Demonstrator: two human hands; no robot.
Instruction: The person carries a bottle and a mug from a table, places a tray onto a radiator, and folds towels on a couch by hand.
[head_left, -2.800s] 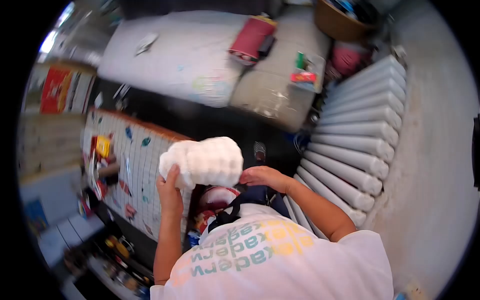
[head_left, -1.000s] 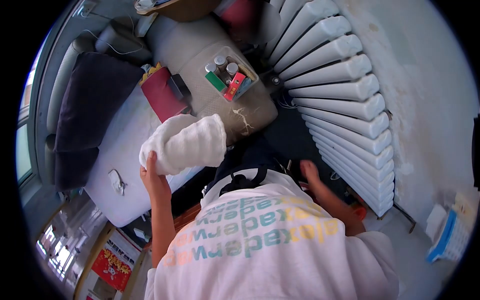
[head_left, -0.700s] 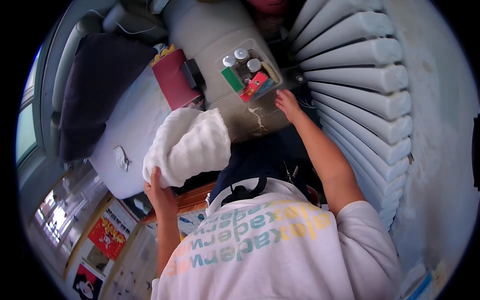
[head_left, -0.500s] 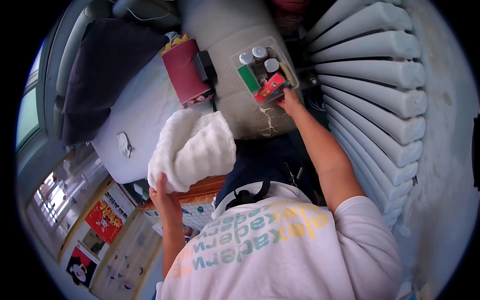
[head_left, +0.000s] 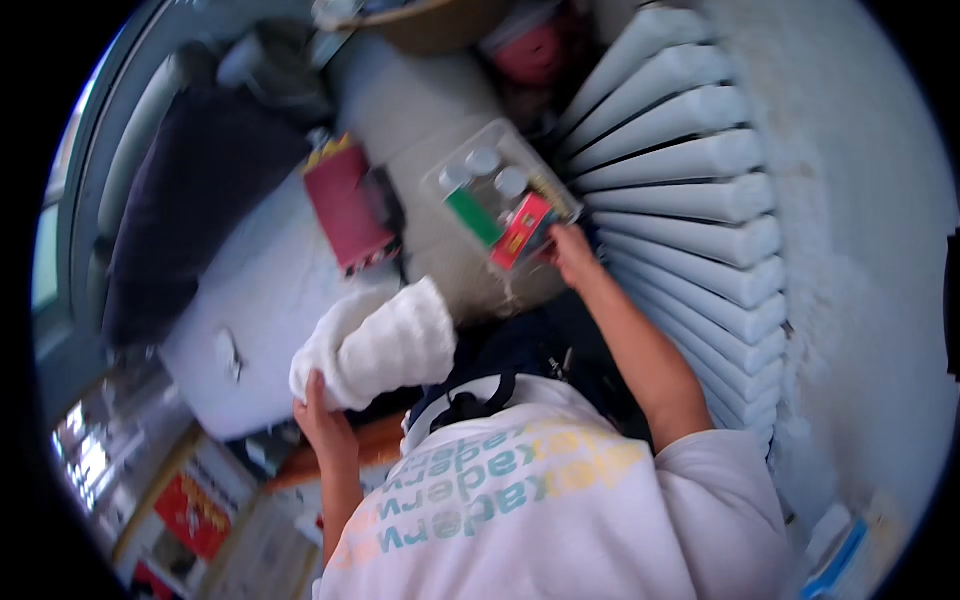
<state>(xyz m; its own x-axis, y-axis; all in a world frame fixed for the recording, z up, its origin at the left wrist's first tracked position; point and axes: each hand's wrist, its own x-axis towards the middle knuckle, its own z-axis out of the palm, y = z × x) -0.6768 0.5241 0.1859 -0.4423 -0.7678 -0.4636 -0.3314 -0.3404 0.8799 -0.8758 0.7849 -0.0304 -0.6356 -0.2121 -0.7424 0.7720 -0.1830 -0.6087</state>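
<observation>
My left hand (head_left: 322, 420) is closed on the near end of a folded white towel (head_left: 395, 345), thumb on top. The towel hangs in front of me, over the edge of the pale seat. On the right, my right hand (head_left: 572, 252) grips the near right corner of a clear plastic box (head_left: 437, 187); some of its fingers are hidden. Inside the box are several jars with pale lids (head_left: 483, 161), a green packet (head_left: 474, 217) and a red packet (head_left: 522, 232). The image is blurred by motion.
Left of the plastic box lies a dark red box (head_left: 346, 208) with a black object beside it. A dark cushion (head_left: 190, 190) leans at the left. White radiator fins (head_left: 680, 185) line the right side. A small white item (head_left: 228, 352) lies on the pale cover (head_left: 260, 310).
The view has shifted, so the seat and the things on it appear lower and further left. A basket-like rim has come into view at the top. Both hands keep their holds.
</observation>
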